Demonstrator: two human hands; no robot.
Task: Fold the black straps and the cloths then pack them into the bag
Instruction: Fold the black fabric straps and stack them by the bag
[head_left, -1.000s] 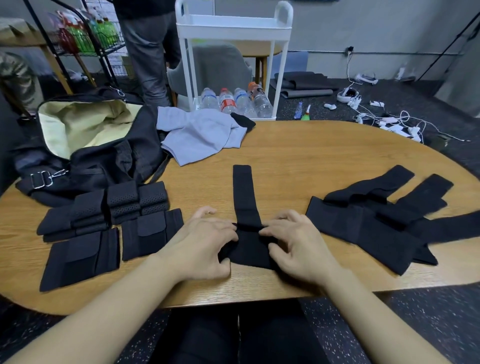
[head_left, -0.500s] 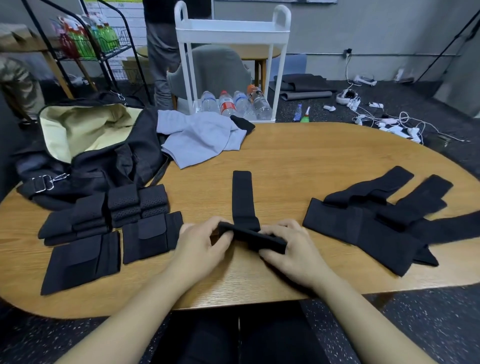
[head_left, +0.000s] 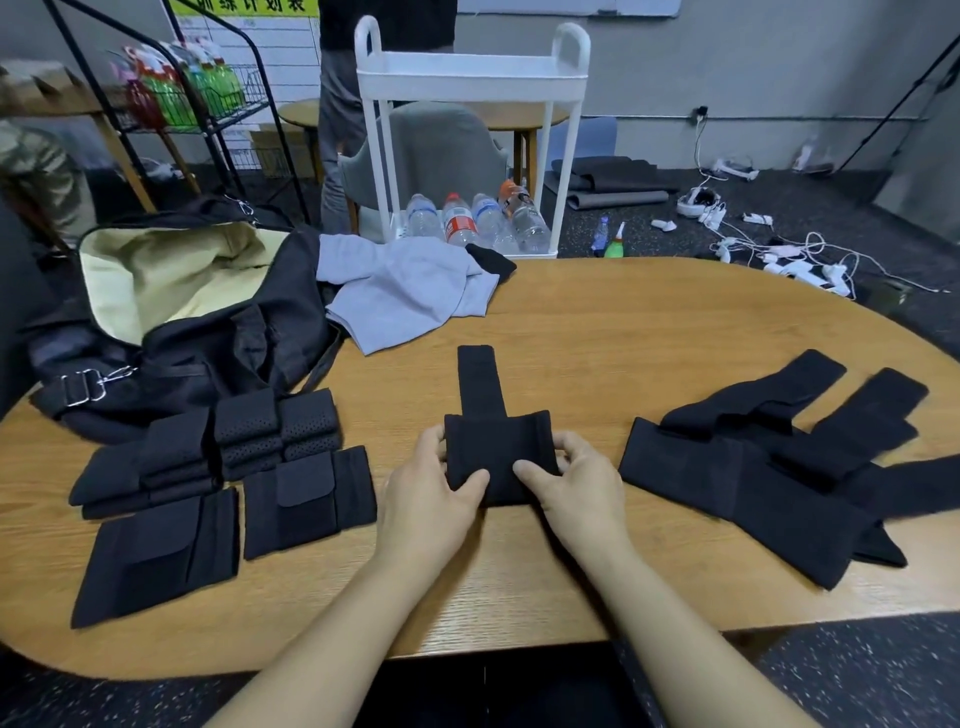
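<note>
While the left hand (head_left: 431, 493) and right hand (head_left: 576, 488) pinch its folded end at center frame, a black strap (head_left: 496, 447) lies on the tabletop (head_left: 623, 338); folded straps (head_left: 228, 467) and the open bag (head_left: 197, 312) sit at left.

A: anything readable in this shot?

B: barely. There's a green poster (head_left: 244, 6) on the back wall with big dark Chinese characters, cut off at the top edge. Might end in 计划表 but can't swear to it.

A: the bottle labels (head_left: 460, 224)?

B: red and white label, print too small to read.
</note>
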